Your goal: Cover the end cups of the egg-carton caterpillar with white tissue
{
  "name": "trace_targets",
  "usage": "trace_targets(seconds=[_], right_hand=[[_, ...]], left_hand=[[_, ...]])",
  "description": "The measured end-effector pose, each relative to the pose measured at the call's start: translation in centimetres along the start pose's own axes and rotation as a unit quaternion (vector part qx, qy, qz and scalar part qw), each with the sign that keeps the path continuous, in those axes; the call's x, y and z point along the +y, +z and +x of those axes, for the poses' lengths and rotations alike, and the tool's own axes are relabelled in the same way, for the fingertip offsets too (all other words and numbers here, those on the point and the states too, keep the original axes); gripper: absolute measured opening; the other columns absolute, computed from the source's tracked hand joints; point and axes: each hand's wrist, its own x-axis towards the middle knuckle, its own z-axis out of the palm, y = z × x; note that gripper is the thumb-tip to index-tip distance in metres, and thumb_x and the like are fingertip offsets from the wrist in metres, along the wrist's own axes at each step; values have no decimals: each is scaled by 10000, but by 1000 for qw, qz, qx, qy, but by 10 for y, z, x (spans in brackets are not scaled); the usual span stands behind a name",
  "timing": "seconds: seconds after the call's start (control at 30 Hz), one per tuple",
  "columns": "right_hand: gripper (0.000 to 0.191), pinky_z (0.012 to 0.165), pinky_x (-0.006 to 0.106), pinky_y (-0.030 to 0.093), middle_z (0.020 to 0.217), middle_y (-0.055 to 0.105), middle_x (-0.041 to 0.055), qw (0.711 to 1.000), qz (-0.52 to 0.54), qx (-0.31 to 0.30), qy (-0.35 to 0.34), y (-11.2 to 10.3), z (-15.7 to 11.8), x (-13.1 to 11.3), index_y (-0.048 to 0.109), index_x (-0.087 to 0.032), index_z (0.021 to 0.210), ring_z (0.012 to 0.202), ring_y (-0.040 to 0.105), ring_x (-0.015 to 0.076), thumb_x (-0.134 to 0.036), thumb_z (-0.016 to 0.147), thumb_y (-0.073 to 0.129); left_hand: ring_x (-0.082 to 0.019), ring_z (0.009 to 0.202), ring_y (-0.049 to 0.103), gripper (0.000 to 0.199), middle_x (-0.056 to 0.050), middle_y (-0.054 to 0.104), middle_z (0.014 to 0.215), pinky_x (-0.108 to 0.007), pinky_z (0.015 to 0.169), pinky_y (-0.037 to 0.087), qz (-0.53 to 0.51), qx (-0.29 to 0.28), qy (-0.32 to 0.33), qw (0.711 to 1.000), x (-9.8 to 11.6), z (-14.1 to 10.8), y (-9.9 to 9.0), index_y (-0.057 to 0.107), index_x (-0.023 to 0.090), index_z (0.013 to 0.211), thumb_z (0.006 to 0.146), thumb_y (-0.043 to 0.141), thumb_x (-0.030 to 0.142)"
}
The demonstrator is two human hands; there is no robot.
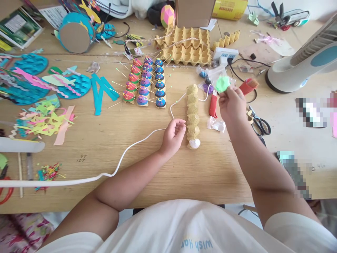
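Observation:
My right hand (233, 105) is closed, pinching a light green lump of modelling clay (222, 84) above the packets at the back. Loosely curled, my left hand (174, 137) has its fingertips beside an egg-carton strip (192, 110), with a gap between thumb and fingers; whether they touch the strip I cannot tell. Most of the strip is bare yellowish cardboard, and white clay (195, 143) covers its near end cup. Behind my left hand stand three finished caterpillars: one red and green (131, 84), one purple and blue (144, 86), one blue and black (160, 88), each with pin-like feelers.
A white cable (121, 158) crosses the table past my left hand. Scissors (260, 123), a red packet (213, 105) and a fan (297, 59) are on the right. Egg-carton trays (186, 44) stand at the back. Paper scraps (50, 119) and blue paper strips (98, 93) lie left.

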Motion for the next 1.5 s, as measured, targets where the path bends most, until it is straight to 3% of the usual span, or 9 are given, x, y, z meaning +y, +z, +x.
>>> trace_targets(seconds=[0.17, 0.33, 0.63, 0.77, 0.87, 0.97, 1.17, 1.33, 1.5], right_hand=[[403, 583, 281, 513, 712, 541, -45, 995, 10, -96, -30, -26, -107, -1, 517, -277, 877, 609, 567, 131, -606, 940, 743], [344, 689, 302, 527, 755, 612, -19, 989, -51, -119, -73, -33, -147, -2, 618, -264, 915, 694, 597, 148, -579, 980, 742], [370, 643, 282, 524, 729, 646, -25, 983, -58, -139, -105, -28, -152, -3, 659, -248, 894, 649, 600, 130, -598, 970, 752], [386, 653, 311, 518, 732, 623, -23, 989, -87, -13, -122, -43, -133, -1, 631, -253, 881, 660, 605, 149, -616, 962, 735], [294, 697, 355, 518, 755, 619, -6, 960, -206, 92, -167, -65, -108, -1, 644, -244, 918, 695, 610, 180, -525, 981, 707], [189, 735, 399, 520, 797, 653, 28, 913, -335, 130, -196, -84, -88, -1, 658, -230, 933, 719, 614, 208, -412, 979, 682], [72, 860, 452, 558, 897, 758, 84, 846, -481, 81, -213, -95, -77, 8, 713, -232, 926, 870, 686, 273, -259, 919, 647], [114, 918, 500, 577, 968, 807, 119, 818, -537, 27, -205, -94, -75, 13, 743, -235, 933, 969, 737, 337, -234, 878, 643], [124, 982, 546, 569, 973, 794, 128, 820, -517, 98, -224, -93, -73, 11, 725, -239, 936, 983, 741, 347, -274, 926, 606]], left_hand=[[-162, 899, 634, 367, -50, 715, 1009, -289, 817, 516, -11, -15, 26, 999, 12, -3, -1, 697, 238, 1123, 1004, 686, 586], [-177, 969, 672, 472, -73, 753, 1072, -304, 865, 524, -37, -26, 36, 998, 17, -3, -5, 719, 239, 1136, 1008, 629, 685], [-144, 828, 660, 449, -33, 748, 927, -278, 783, 531, -30, -38, 39, 998, 13, -2, -3, 740, 225, 1030, 955, 722, 667], [-153, 881, 692, 405, -39, 763, 932, -278, 817, 544, -22, -41, 31, 998, 13, -2, -4, 756, 231, 1048, 976, 711, 627], [-149, 875, 684, 373, -37, 758, 937, -272, 810, 541, -20, -42, 21, 999, 11, -2, -5, 759, 230, 1052, 979, 717, 593], [-140, 853, 665, 329, -31, 749, 942, -268, 804, 536, -16, -44, 19, 999, 8, -2, -5, 758, 228, 1054, 983, 723, 547], [-138, 829, 654, 262, -22, 733, 916, -265, 772, 529, -8, -46, 27, 999, 7, -2, -5, 758, 230, 1048, 991, 720, 484], [-140, 840, 665, 236, -30, 764, 964, -271, 785, 536, 2, -42, 23, 999, 8, -2, -4, 753, 230, 1052, 985, 719, 454], [-137, 846, 670, 217, -26, 772, 962, -269, 798, 539, 0, -47, 33, 998, 11, -1, -3, 755, 231, 1047, 990, 710, 436]])
